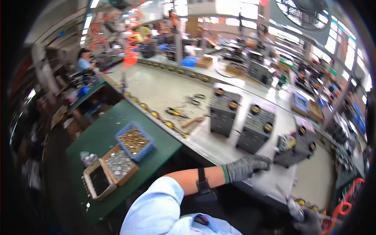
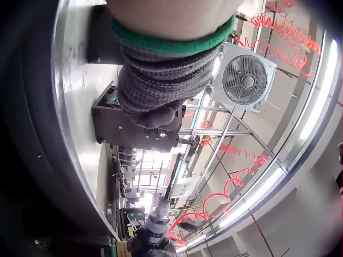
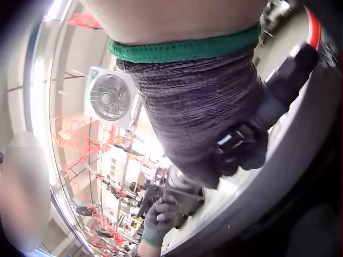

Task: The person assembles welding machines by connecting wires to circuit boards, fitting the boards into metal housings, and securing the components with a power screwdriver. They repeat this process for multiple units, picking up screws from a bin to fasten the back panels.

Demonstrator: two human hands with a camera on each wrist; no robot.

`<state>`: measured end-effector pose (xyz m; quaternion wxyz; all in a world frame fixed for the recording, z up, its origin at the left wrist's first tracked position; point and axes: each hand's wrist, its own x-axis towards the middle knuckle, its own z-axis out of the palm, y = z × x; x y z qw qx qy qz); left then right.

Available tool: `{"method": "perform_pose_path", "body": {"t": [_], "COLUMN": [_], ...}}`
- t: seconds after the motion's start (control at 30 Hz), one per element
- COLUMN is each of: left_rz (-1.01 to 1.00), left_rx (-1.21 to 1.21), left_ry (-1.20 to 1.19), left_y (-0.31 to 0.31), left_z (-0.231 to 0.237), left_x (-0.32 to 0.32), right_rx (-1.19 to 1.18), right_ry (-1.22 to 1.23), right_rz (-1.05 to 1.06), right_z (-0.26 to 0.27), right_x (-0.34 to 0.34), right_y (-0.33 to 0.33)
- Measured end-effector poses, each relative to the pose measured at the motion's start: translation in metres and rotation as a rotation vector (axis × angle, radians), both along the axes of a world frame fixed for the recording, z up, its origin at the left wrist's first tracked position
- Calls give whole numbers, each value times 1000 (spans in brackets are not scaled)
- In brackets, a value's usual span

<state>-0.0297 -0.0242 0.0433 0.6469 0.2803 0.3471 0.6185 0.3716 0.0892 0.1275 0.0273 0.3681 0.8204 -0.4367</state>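
Note:
My gloved left hand (image 1: pixel 247 167) reaches over the work line, its fingertips right beside a dark metal unit (image 1: pixel 293 150) with its inside partly exposed. In the right wrist view the fingers of this left hand (image 3: pixel 161 217) look bent; I cannot tell whether they pinch anything. At the lower right my gloved right hand (image 1: pixel 310 224) grips an air screwdriver (image 1: pixel 295 210), with a red hose (image 1: pixel 344 205) nearby. The bit of the screwdriver (image 2: pixel 157 224) points towards the left hand's side. Two more dark units (image 1: pixel 224 113) with black and gold round terminals stand to the left.
On a green table (image 1: pixel 160 156) at left sit a blue bin (image 1: pixel 147 150) of brass parts, a carton (image 1: pixel 131 172) of silvery pieces and a box (image 1: pixel 88 182) of black pieces. Pliers (image 1: pixel 178 113) and a wooden-handled tool (image 1: pixel 192 122) lie on the line. Rollers (image 1: pixel 154 114) edge it.

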Motion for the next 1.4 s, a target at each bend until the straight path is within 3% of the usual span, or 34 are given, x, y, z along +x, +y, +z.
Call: {"method": "perform_pose_path", "body": {"t": [0.03,0.07,0.2,0.43,0.7,0.8,0.97,1.03,1.07,1.1,1.17,1.2,1.23,1.3,1.4], "left_rz": [41,52,92,53,42,89,173,156,126,98,101,84,66,63,81], "left_rx": [-1,9,-122,-197,-170,-161,-147,-158,-127,-99,-96,-101,-107,-104,-71], "left_ry": [74,9,-77,-220,-148,-66,436,515,519,523,501,486,470,507,612], "left_y": [14,24,45,59,50,48,49,49,49,51,57,60,63,68,76], "left_z": [-6,-16,-25,-21,-3,-3,7,19,24,27,31,36,40,43,41], "left_x": [12,19,37,37,42,41,39,39,38,38,37,37,38,42,48], "right_rx": [6,-346,-757,-817,-818,-825,-839,-989,-1216,-1221,-1570,-1412,-1417,-1047,-1201], "right_ry": [313,332,432,467,448,426,402,416,462,464,610,596,601,590,654], "right_rz": [105,-230,-256,-294,-186,-169,-152,-175,-262,-265,-278,-362,-369,-249,-306], "right_z": [-20,-27,-36,-56,-59,-54,-52,-55,-49,-52,-57,-52,-53,-54,-62], "right_x": [-8,-16,-18,-34,-46,-47,-43,-41,-41,-40,-38,-39,-41,-45,-46], "right_y": [-7,-26,-38,-56,-52,-50,-47,-43,-44,-44,-46,-52,-54,-57,-60]}}
